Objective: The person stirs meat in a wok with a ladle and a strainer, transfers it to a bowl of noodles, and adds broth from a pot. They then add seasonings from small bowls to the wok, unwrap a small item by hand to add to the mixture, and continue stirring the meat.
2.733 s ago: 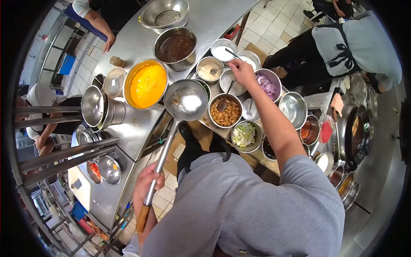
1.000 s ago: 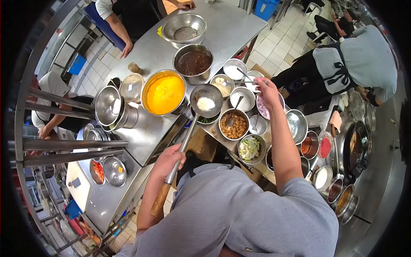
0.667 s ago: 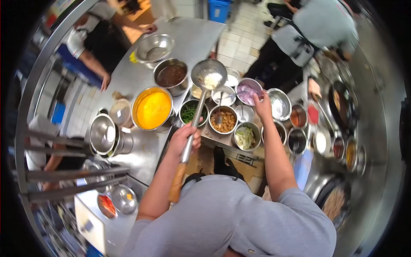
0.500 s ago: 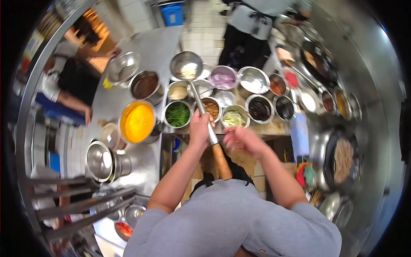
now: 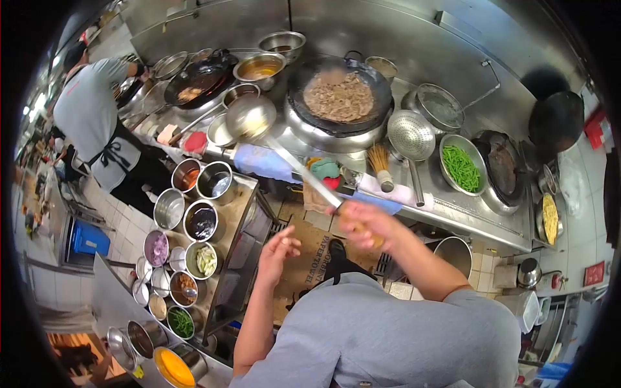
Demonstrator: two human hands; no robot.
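Note:
My right hand [image 5: 374, 224] is closed round the wooden handle of a long metal ladle [image 5: 304, 171]. The ladle reaches up and left over the stove's front edge, with some pale food in its bowl. My left hand [image 5: 278, 255] is off the ladle, in mid-air above the floor, its fingers loosely bent and apart with nothing in them. Beyond the ladle, a wok [image 5: 378, 85] holds a heap of browned sliced meat [image 5: 341, 98] on the range. A perforated strainer [image 5: 411, 134] and a bamboo brush [image 5: 380, 165] lie to the right of the ladle.
On the left, a prep table bears several metal pots, among them dark sauce [image 5: 201, 221] and chopped green vegetables [image 5: 181, 323]. A bowl of green beans [image 5: 460, 165] stands right of the strainer. Another person [image 5: 103, 116] works at the far left range. Cardboard [image 5: 317, 249] covers the floor.
My view has turned right from the prep table to the range. The ladle has passed from my left hand to my right, which now grips its wooden handle; my left hand has let go.

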